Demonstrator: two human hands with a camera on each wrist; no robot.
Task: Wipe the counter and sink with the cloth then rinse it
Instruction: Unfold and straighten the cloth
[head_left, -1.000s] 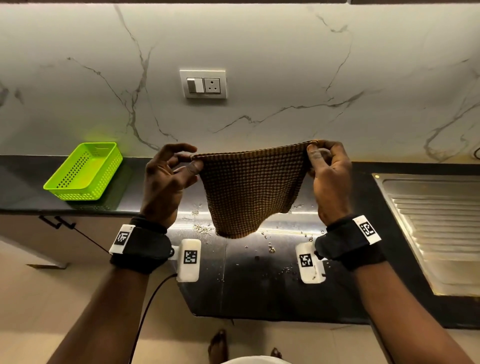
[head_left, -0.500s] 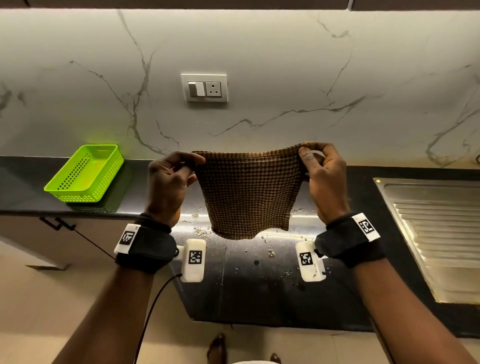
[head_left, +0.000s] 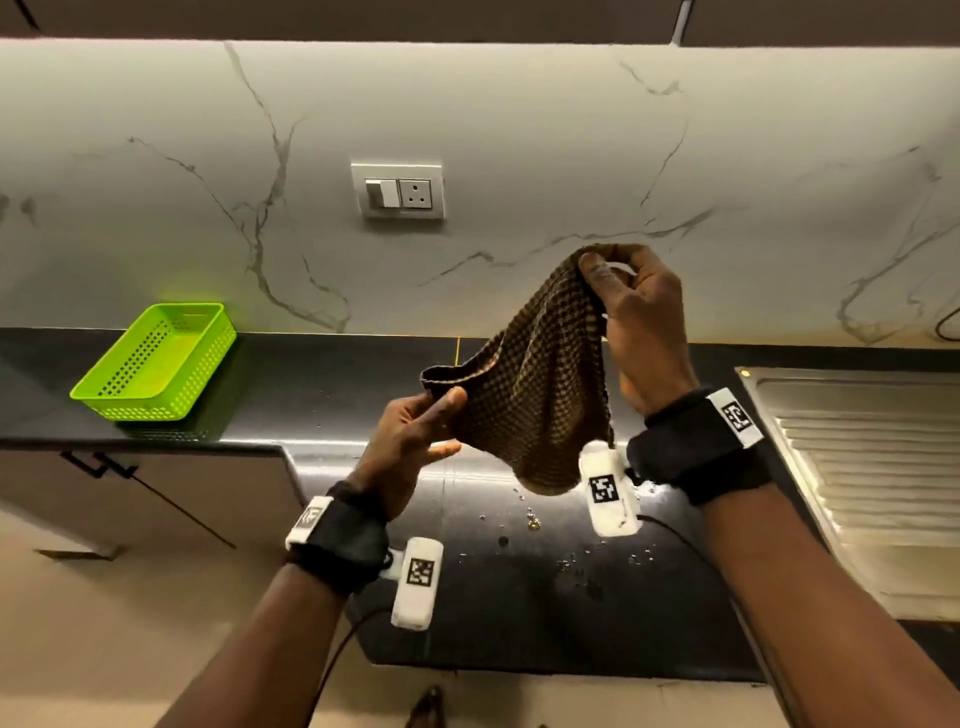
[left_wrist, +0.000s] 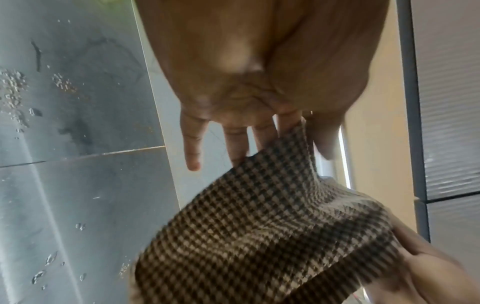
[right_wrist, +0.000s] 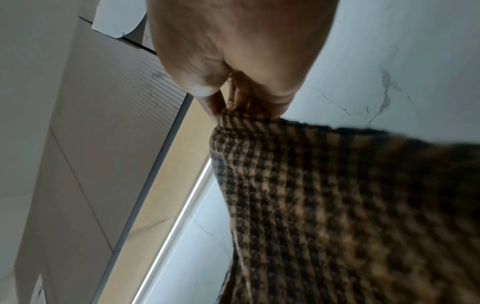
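Note:
The brown checked cloth (head_left: 535, 384) hangs in the air over the black counter (head_left: 509, 592). My right hand (head_left: 602, 262) pinches its upper corner high up, in front of the marble wall. Lower and to the left, my left hand (head_left: 447, 410) pinches another edge between thumb and forefinger, the other fingers held straight. In the left wrist view the cloth (left_wrist: 259, 226) runs from the left hand (left_wrist: 306, 135) down toward the other hand. In the right wrist view the right hand (right_wrist: 228, 105) grips the cloth (right_wrist: 350, 205), which is blurred. The steel sink (head_left: 862, 467) lies at the right.
Water drops and crumbs (head_left: 530, 519) are scattered on the counter under the cloth. A green perforated basket (head_left: 156, 364) stands at the back left. A switch and socket plate (head_left: 397, 189) is on the wall. The counter's front edge steps inward at the left, above cupboard doors.
My left hand has dropped and swung right toward the right hand, so the cloth is no longer stretched flat but hangs slanted and slack. The right hand stays high, still pinching its corner.

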